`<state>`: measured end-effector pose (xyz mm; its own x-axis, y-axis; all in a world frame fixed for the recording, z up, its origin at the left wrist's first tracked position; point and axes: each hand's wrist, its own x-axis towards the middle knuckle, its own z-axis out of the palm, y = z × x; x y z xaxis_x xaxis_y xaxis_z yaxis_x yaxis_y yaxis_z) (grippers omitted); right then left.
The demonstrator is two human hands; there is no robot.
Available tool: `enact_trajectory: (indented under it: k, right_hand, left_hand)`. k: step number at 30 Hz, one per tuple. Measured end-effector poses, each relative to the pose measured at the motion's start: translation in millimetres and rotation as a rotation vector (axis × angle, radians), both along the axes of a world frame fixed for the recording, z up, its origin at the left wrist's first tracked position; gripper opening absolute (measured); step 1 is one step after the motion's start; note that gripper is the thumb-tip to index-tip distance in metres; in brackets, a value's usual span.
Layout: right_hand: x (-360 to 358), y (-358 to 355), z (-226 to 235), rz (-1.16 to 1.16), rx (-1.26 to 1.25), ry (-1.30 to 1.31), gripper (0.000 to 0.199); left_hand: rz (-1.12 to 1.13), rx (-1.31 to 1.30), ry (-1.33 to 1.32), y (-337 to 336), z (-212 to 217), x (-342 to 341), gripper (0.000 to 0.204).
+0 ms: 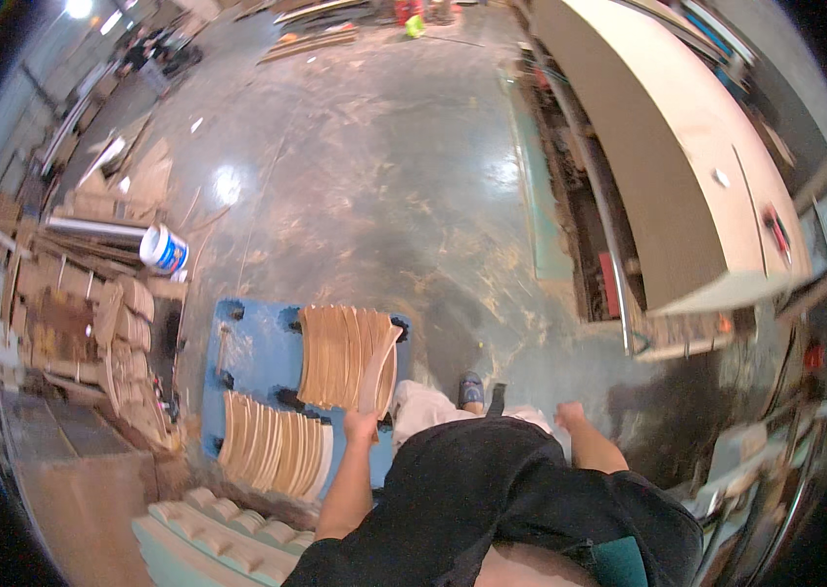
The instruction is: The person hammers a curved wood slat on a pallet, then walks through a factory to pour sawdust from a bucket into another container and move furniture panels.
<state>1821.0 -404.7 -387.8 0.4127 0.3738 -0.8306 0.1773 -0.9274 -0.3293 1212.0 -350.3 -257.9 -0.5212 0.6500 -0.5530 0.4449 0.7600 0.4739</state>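
Note:
My left hand [362,427] is closed round the lower end of a curved wooden strip [374,374]. The strip stands at the right end of a row of similar curved wooden pieces [337,354] on a blue plastic pallet [255,344]. A second row of curved pieces [272,442] lies on the pallet's near left part. My right hand [568,416] hangs low beside my right leg, apart from the pallet and the wood. Its fingers are small and blurred, and nothing shows in it.
Left of the pallet are stacked wooden parts [125,338] and a white-and-blue bucket [164,250]. Pale scalloped pieces [228,533] lie at the near left. A long stack of pale boards [663,147] runs along the right. Scrap boards [311,41] lie on the far floor.

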Motion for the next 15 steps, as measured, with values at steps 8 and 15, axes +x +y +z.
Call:
enact_trajectory:
  k: [8,15]
  right_hand:
    - [-42.0,455.9,129.3,0.052,0.464,0.025,0.033]
    - [-99.2,678.9,124.0,0.511,0.327,0.03,0.04]
  left_hand:
    - [0.135,0.028,0.01,159.1,38.4,40.4,0.043]
    - [0.268,-0.067,-0.148,363.1,32.4,-1.2,0.045]
